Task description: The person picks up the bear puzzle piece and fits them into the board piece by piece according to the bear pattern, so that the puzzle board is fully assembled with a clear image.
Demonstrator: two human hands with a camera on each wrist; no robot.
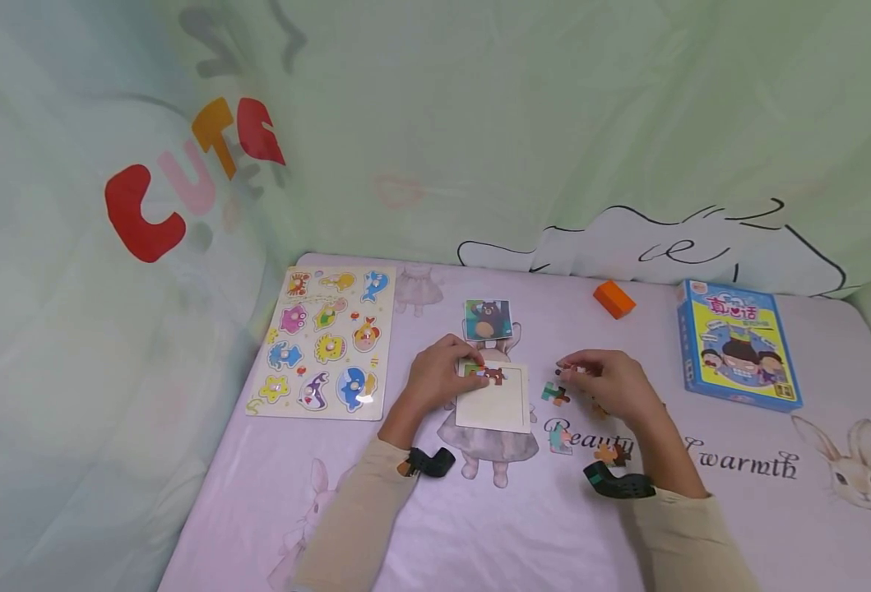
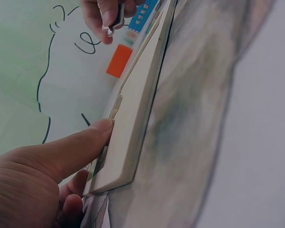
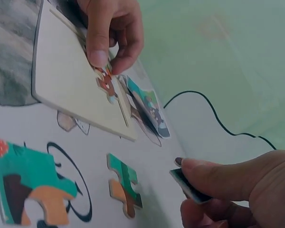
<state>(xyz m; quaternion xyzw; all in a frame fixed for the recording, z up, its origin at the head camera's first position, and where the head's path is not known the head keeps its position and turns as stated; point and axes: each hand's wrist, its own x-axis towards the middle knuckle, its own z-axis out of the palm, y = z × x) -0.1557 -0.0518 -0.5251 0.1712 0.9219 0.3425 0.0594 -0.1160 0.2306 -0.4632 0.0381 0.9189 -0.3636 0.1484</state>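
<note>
A cream puzzle board [image 1: 493,413] lies in front of me, with brown-and-green jigsaw pieces [image 3: 106,84] in its far left corner. My left hand [image 1: 437,372] grips that corner, its thumb on the pieces and its index finger at the far edge. To the right of the board, my right hand [image 1: 609,382] pinches a jigsaw piece [image 3: 195,189] just above the table; its picture side is mostly hidden. Near that hand lie a teal-and-brown piece [image 1: 555,394], a pale teal piece [image 1: 559,439] and an orange-brown piece [image 1: 613,453]. Another piece is partly covered by the right hand.
A bear picture card [image 1: 488,320] lies beyond the board. At left is a sea-animal peg puzzle [image 1: 384,345]. An orange block [image 1: 614,299] and a blue-yellow box [image 1: 740,345] are at the back right. Fabric walls [image 1: 516,123] border the table's left and far sides.
</note>
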